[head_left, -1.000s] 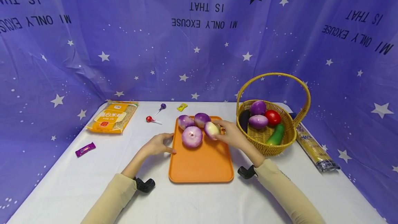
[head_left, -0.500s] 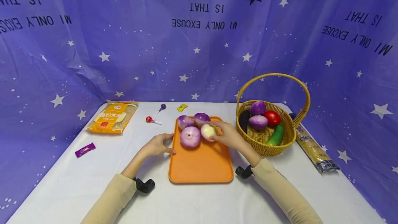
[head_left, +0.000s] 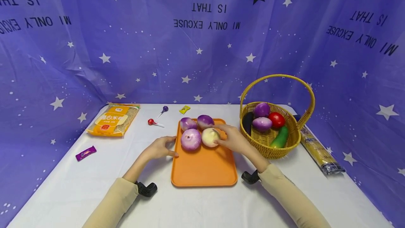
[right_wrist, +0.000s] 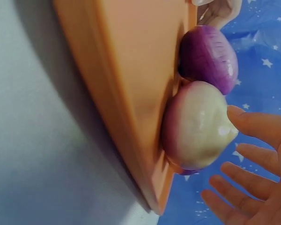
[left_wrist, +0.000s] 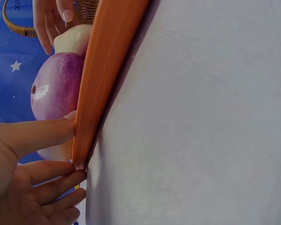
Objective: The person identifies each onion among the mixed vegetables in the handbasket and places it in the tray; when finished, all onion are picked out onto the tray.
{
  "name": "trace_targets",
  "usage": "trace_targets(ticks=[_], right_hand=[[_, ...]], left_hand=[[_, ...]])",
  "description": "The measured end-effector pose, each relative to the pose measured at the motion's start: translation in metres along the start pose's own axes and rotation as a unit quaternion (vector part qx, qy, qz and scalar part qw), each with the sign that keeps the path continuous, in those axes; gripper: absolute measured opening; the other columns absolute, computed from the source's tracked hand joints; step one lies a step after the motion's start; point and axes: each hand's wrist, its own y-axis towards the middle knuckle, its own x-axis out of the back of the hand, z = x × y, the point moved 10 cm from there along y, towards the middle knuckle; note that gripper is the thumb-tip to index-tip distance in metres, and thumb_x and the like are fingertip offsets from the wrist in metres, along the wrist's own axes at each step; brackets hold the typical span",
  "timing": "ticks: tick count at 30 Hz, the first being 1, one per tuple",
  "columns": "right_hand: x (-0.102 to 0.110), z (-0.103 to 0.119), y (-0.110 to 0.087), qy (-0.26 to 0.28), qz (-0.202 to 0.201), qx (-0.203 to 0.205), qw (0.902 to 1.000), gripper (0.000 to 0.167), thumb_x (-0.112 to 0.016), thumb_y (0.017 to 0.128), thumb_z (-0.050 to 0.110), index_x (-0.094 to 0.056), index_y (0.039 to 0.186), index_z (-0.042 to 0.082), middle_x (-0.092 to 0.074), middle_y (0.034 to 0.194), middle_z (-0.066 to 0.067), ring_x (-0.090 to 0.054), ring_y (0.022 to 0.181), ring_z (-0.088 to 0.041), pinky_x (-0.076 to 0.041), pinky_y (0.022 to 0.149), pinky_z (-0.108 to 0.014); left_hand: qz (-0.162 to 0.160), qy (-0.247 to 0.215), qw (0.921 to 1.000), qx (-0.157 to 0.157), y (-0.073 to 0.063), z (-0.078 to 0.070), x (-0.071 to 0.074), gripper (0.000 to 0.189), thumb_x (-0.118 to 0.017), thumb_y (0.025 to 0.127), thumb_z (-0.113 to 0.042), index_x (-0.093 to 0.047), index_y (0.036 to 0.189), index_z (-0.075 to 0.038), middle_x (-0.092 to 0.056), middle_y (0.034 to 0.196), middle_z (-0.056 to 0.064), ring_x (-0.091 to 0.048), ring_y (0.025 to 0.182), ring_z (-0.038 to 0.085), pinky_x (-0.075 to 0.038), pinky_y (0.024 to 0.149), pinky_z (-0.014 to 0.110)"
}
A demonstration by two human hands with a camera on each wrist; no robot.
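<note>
An orange tray [head_left: 204, 170] lies on the white table in the head view. My left hand [head_left: 158, 147] touches its left rim with thumb and fingertips, the fingers fairly straight. On the tray's far half sit a purple onion [head_left: 191, 140], two more purple onions [head_left: 205, 121] behind it, and an onion with its pale pointed end up [head_left: 210, 137]. Beside that pale-ended onion is my right hand [head_left: 233, 139]. In the right wrist view its fingers are spread, and the thumb tip [right_wrist: 235, 112] is at the onion's pale end; whether it touches is hard to tell.
A wicker basket [head_left: 286, 147] with a tall handle stands right of the tray, holding several vegetables. A long yellow packet [head_left: 321, 152] lies beyond it. At left are an orange food bag [head_left: 114, 119], a purple-wrapped sweet [head_left: 86, 153] and two lollipops [head_left: 151, 121].
My right hand has turned the onion it held so its pale end points up, and its fingers have loosened. The front purple onion has shifted slightly left. My left hand stays at the tray.
</note>
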Motion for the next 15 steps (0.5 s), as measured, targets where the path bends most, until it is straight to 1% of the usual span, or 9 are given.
trace_targets(ticks=[3, 7, 8, 9, 12, 15], right_hand=[[0.011, 0.008, -0.007, -0.009, -0.009, 0.006, 0.9999, 0.055, -0.079, 0.081, 0.018, -0.06, 0.13, 0.005, -0.063, 0.126, -0.011, -0.057, 0.116, -0.031, -0.046, 0.099, -0.046], [0.034, 0.017, -0.018, -0.012, -0.022, 0.007, 0.9997, 0.054, -0.079, 0.08, 0.017, -0.061, 0.129, 0.006, -0.063, 0.126, -0.011, -0.058, 0.115, -0.03, -0.05, 0.094, -0.046], [0.04, 0.018, -0.02, -0.013, -0.026, 0.01, 0.9995, 0.054, -0.079, 0.08, 0.016, -0.06, 0.129, 0.006, -0.063, 0.126, -0.011, -0.059, 0.113, -0.029, -0.051, 0.092, -0.046], [0.046, 0.018, -0.023, -0.018, -0.028, 0.009, 0.9994, 0.054, -0.079, 0.081, 0.018, -0.061, 0.129, 0.006, -0.063, 0.125, -0.011, -0.062, 0.104, -0.027, -0.053, 0.088, -0.043], [0.063, 0.013, -0.029, -0.02, -0.029, 0.001, 0.9994, 0.053, -0.079, 0.081, 0.02, -0.061, 0.129, 0.007, -0.062, 0.126, -0.01, -0.061, 0.107, -0.025, -0.051, 0.093, -0.042], [0.081, 0.004, -0.034, -0.035, -0.014, -0.013, 0.9992, 0.053, -0.078, 0.082, 0.022, -0.06, 0.13, 0.008, -0.062, 0.127, -0.01, -0.06, 0.109, -0.026, -0.049, 0.095, -0.044]], left_hand=[[0.001, -0.001, 1.0, 0.0, 0.0, 0.0, 0.0, 0.079, -0.084, 0.073, -0.023, -0.049, 0.136, 0.008, -0.05, 0.137, 0.025, -0.039, 0.131, 0.043, -0.028, 0.111, 0.054], [0.001, -0.002, 1.0, -0.003, 0.0, -0.001, 0.0, 0.079, -0.084, 0.073, -0.023, -0.049, 0.136, 0.008, -0.05, 0.137, 0.025, -0.039, 0.131, 0.043, -0.028, 0.111, 0.054], [0.001, -0.002, 1.0, -0.004, 0.0, -0.002, 0.0, 0.079, -0.084, 0.073, -0.023, -0.049, 0.136, 0.009, -0.05, 0.137, 0.025, -0.039, 0.131, 0.043, -0.028, 0.111, 0.054], [0.001, -0.001, 1.0, -0.005, 0.0, -0.002, 0.001, 0.079, -0.084, 0.073, -0.023, -0.049, 0.136, 0.009, -0.05, 0.137, 0.025, -0.039, 0.131, 0.043, -0.028, 0.111, 0.054], [0.002, -0.002, 1.0, -0.006, 0.0, -0.002, 0.001, 0.079, -0.084, 0.073, -0.023, -0.049, 0.136, 0.009, -0.05, 0.137, 0.025, -0.039, 0.131, 0.043, -0.028, 0.111, 0.054], [0.002, -0.005, 1.0, -0.006, 0.0, -0.001, 0.0, 0.079, -0.084, 0.073, -0.022, -0.048, 0.136, 0.009, -0.05, 0.137, 0.025, -0.039, 0.131, 0.043, -0.028, 0.111, 0.054]])
